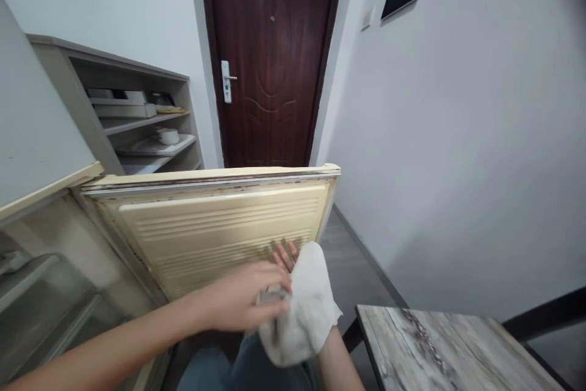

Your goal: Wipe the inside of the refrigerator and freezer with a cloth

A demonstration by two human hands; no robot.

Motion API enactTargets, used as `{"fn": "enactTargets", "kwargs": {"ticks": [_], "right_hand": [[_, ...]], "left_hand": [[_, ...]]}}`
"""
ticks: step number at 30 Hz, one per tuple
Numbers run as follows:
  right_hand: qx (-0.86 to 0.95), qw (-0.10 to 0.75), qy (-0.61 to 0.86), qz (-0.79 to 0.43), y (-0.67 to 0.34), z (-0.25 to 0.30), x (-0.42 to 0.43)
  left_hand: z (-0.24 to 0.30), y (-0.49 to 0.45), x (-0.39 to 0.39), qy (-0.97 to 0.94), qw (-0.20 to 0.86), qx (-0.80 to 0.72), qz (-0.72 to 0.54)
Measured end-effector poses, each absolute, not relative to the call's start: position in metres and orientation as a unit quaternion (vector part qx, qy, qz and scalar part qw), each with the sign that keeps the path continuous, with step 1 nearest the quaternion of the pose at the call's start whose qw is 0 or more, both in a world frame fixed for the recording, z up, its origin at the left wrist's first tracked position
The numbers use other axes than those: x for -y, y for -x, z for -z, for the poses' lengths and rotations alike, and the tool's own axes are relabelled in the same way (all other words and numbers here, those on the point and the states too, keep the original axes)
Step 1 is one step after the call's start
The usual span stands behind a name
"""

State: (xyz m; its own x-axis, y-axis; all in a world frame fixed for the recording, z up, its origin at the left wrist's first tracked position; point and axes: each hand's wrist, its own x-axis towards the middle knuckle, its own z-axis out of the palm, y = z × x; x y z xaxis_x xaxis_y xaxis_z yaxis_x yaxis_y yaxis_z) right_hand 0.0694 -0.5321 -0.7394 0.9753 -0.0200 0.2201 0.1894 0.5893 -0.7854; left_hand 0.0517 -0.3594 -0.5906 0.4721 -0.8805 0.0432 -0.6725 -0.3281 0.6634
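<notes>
A yellowed fridge door (215, 220) stands swung open in front of me, its ribbed inner panel facing me. My right hand (287, 255) is held up just before that panel, draped in a white cloth (304, 305); only its fingertips show above the cloth, stretched out. My left hand (242, 299) reaches across from the left and pinches a fold of the cloth over the right hand. My knees in blue jeans (238, 366) are below the hands.
The open fridge body (50, 281) with clear shelves is at lower left. A grey shelf unit (137, 122) with dishes stands by a dark brown door (270, 55). A wood-grain table (439, 348) is at lower right, a white wall beyond it.
</notes>
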Motion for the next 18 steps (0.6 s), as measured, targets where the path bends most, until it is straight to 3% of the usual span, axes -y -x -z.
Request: {"fn": "enactTargets", "kwargs": {"ticks": [3, 10, 14, 18], "right_hand": [[0.072, 0.923, 0.376, 0.042, -0.075, 0.738, 0.533], [0.047, 0.919, 0.384, 0.081, -0.077, 0.712, 0.547], [0.05, 0.91, 0.394, 0.116, -0.078, 0.705, 0.558], [-0.046, 0.917, 0.37, 0.145, -0.082, 0.715, 0.554]], "left_hand": [[0.616, -0.065, 0.357, -0.832, 0.397, 0.376, 0.09], [0.674, -0.075, 0.361, -0.791, 0.491, 0.309, 0.193], [0.673, -0.092, 0.355, -0.735, 0.563, 0.245, 0.288], [0.659, -0.105, 0.34, -0.618, 0.719, 0.118, 0.296]]}}
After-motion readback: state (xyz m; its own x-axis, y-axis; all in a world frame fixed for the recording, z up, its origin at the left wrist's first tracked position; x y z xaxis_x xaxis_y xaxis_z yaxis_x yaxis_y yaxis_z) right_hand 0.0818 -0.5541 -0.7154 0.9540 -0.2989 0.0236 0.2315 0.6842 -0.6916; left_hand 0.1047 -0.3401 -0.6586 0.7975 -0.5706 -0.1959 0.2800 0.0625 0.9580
